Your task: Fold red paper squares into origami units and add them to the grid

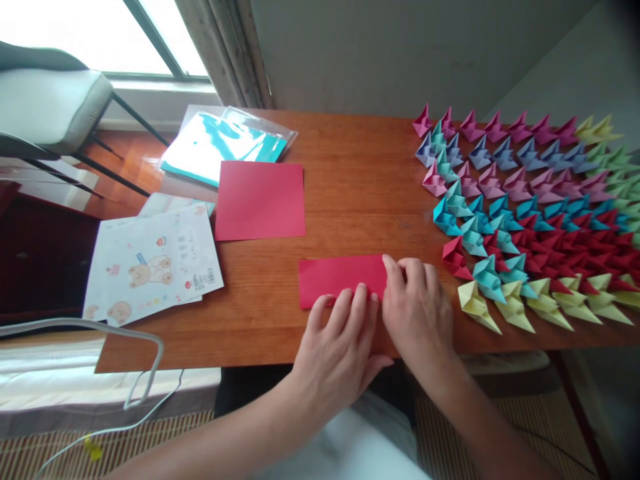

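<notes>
A red sheet of origami paper, folded into a long rectangle, lies in front of me near the table's front edge. My left hand rests its extended fingertips along the paper's near edge, with the thumb apart. At the paper's right end, my right hand is curled, its fingertips on the far right corner and side edge. That end of the paper is partly covered by the hand. Up and to the left, a flat, unfolded red square sheet lies on the wood.
Rows of folded paper figures in several colours fill the table's right side. To the left are bear-printed paper packs and a teal pack in clear plastic. A white cable loops by the wooden table's left corner; a chair stands beyond.
</notes>
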A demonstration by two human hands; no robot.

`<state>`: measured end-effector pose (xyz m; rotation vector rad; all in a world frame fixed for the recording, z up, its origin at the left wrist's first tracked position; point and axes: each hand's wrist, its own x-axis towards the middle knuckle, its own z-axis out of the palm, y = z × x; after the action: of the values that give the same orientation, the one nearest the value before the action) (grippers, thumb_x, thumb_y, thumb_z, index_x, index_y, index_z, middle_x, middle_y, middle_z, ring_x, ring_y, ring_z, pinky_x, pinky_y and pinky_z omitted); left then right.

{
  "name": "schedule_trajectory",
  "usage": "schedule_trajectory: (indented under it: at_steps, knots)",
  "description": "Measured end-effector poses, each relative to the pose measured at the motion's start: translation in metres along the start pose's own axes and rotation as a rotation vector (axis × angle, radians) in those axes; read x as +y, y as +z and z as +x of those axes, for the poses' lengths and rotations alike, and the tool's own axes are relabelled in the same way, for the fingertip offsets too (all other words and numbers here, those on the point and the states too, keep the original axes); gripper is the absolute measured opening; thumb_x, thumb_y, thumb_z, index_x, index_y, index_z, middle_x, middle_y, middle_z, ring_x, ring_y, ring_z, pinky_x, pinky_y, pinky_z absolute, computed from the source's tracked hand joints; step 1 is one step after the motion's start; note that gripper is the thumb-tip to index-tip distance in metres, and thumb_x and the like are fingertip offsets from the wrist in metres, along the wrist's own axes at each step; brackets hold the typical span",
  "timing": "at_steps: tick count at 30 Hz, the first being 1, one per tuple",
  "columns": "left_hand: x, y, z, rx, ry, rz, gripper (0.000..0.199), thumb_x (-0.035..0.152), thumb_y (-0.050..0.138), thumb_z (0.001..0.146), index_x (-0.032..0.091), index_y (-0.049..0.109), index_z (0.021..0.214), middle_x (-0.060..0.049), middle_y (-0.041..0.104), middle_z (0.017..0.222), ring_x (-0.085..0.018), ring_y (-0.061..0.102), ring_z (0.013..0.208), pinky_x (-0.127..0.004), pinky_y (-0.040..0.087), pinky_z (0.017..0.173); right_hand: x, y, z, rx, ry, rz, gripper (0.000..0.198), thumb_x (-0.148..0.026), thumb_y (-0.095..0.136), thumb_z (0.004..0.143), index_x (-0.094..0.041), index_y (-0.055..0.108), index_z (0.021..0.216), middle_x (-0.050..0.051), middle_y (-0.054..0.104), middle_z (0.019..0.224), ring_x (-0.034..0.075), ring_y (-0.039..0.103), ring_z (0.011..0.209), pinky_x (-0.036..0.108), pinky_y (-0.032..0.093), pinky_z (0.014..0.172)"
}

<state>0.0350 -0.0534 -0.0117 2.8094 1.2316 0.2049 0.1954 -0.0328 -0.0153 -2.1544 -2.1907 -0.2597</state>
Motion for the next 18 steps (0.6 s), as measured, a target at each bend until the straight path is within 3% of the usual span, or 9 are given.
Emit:
schedule_trajectory:
  at_steps: [3, 11, 18]
  knots:
    - [-0.01, -0.004, -0.006, -0.011, 0.033, 0.037, 0.07, 0.063, 0.036, 0.099, 0.014, 0.049, 0.148, -0.01, 0.047, 0.156, -0.029, 0.046, 0.134, -0.048, 0.031, 0.109, 0.0, 0.0, 0.0, 0.02, -0.003, 0.029, 0.036, -0.014, 0.046, 0.098, -0.016, 0.055, 0.133, 0.014, 0.062, 0.106, 0.028, 0.05, 0.094, 0.038, 0.038, 0.07]
    - [-0.041, -0.021, -0.041, -0.034, -0.038, 0.131, 0.064, 0.058, 0.045, 0.099, 0.015, 0.054, 0.145, -0.009, 0.046, 0.156, -0.029, 0.051, 0.129, -0.049, 0.031, 0.106, 0.002, 0.006, 0.0, 0.054, -0.003, 0.007, 0.033, -0.015, 0.047, 0.098, -0.015, 0.056, 0.13, 0.013, 0.061, 0.103, 0.028, 0.049, 0.091, 0.038, 0.039, 0.067]
    - [-0.048, -0.019, -0.052, -0.045, -0.056, 0.138, 0.067, 0.058, 0.051, 0.096, 0.015, 0.05, 0.148, -0.007, 0.042, 0.158, -0.03, 0.05, 0.131, -0.049, 0.032, 0.105, 0.013, 0.014, -0.003, 0.069, -0.055, 0.084, 0.038, -0.009, 0.049, 0.096, -0.014, 0.057, 0.132, 0.014, 0.059, 0.103, 0.028, 0.05, 0.093, 0.037, 0.045, 0.075]
